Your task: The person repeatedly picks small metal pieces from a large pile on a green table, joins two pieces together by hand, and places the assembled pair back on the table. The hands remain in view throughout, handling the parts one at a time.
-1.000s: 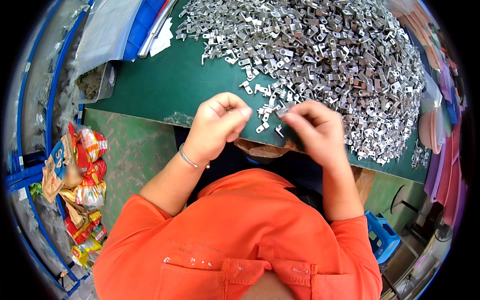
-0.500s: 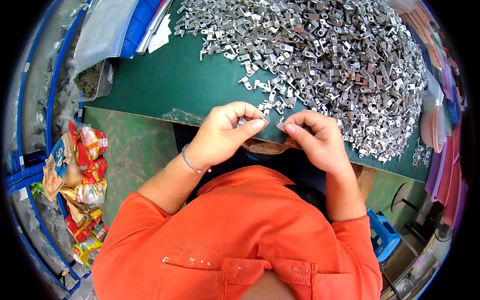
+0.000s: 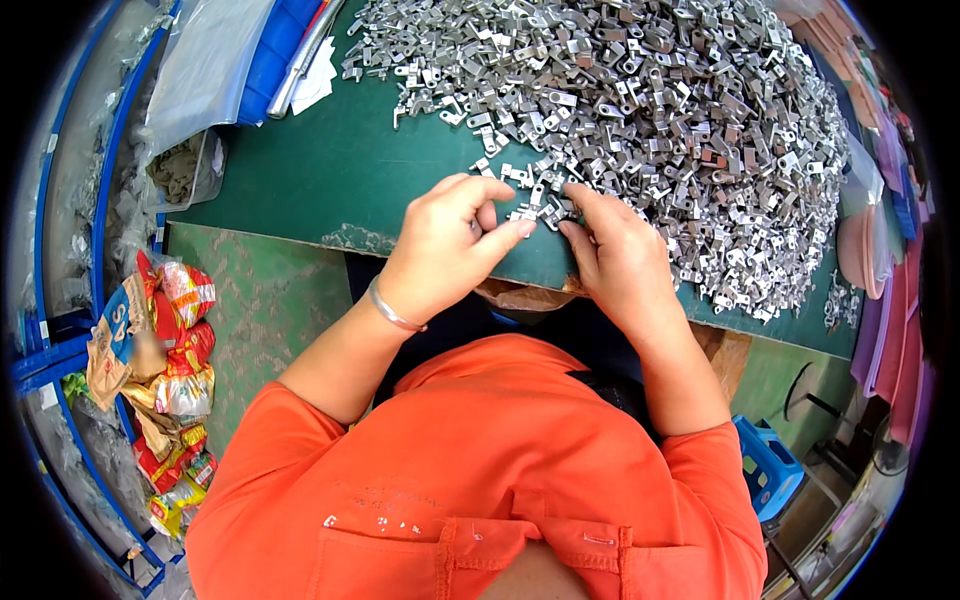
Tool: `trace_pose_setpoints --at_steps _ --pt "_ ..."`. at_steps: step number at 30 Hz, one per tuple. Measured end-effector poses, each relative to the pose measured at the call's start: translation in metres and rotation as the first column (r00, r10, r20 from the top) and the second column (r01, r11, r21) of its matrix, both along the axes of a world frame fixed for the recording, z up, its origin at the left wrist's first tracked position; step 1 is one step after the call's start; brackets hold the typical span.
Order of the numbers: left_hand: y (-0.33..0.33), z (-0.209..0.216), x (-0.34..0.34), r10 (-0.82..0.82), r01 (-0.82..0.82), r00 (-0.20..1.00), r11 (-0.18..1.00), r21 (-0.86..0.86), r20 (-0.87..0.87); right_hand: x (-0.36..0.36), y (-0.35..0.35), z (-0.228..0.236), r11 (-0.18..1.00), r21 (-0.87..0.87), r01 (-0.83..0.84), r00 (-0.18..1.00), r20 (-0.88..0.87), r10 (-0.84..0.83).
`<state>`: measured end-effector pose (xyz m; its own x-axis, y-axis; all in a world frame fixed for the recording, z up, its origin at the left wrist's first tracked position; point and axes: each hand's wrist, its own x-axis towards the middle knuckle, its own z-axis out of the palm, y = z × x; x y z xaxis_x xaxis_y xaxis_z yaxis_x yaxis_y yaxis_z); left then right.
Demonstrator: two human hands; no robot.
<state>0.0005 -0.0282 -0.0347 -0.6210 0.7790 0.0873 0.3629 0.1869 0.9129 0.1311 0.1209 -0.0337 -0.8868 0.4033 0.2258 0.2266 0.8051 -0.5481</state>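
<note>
A large heap of small silver metal brackets (image 3: 680, 120), bent and with holes, covers the far right of the green table (image 3: 330, 165). A few loose brackets (image 3: 548, 208) lie at its near edge, between my hands. My left hand (image 3: 450, 235) hovers by them, thumb and forefinger spread, with nothing seen between the tips. The curled fingers behind are partly hidden. My right hand (image 3: 620, 250) is at the heap's near edge, thumb and forefinger apart around a gap, and I see nothing gripped there. A metal bangle (image 3: 390, 308) circles my left wrist.
A blue bin (image 3: 275, 60) with plastic sheeting stands at the far left, above a clear tub (image 3: 205, 170). Blue shelving (image 3: 105, 190) and colourful bags (image 3: 175, 370) line the left. A blue stool (image 3: 765, 465) stands at lower right, below stacked pink sheets (image 3: 885, 350).
Both hands have moved forward to the loose brackets. The small metal pieces pinched in each hand's fingertips are no longer seen there, and the fingers have spread.
</note>
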Motion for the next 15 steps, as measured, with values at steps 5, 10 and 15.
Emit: trace_pose_setpoints --at_steps 5,10,15 --pt "0.003 -0.005 0.000 -0.027 0.025 0.979 1.000 -0.012 -0.201 0.004 0.004 -0.007 0.998 -0.038 -0.056 0.994 -0.098 0.052" --pt "-0.009 0.000 -0.008 -0.178 -0.020 0.534 0.975 0.223 0.827 0.010 0.010 -0.002 0.798 -0.588 -0.134 0.973 -0.231 -0.007" --pt "-0.012 -0.004 -0.013 -0.307 -0.036 0.170 0.948 0.318 0.936 0.017 0.028 0.000 -0.108 -0.867 -0.486 0.867 -0.463 -0.187"
